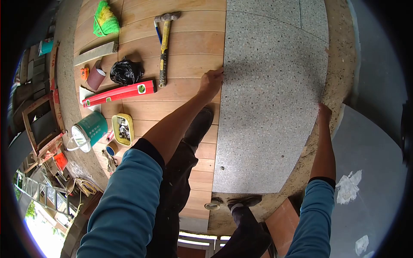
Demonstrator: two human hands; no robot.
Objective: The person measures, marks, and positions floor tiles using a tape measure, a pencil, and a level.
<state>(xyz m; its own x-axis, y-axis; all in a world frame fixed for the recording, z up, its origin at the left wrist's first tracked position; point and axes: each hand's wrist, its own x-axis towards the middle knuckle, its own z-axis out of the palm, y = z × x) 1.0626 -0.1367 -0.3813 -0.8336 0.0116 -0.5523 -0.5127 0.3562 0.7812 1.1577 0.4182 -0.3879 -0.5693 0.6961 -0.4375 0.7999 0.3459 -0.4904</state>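
Note:
A large grey speckled terrazzo slab [266, 99] lies in front of me, beside a floor of wood-look planks [193, 47]. My left hand [212, 83] is closed at the slab's left edge, its fingertips pressed to the seam. At the opposite edge, my right hand [325, 114] grips the slab's side, its fingers mostly hidden. Left of my left hand, a hammer [164, 51] with a yellow and black handle rests on the planks. Two small dark spots show on the slab's near part.
A red spirit level [118, 94], a black plastic bag [126, 72], a sandpaper roll [96, 77], a green bucket [92, 129], a yellow tub [123, 129] and green string [105, 21] lie on the left. Rough sandy ground [340, 56] and a grey wall [370, 172] border the slab's right side.

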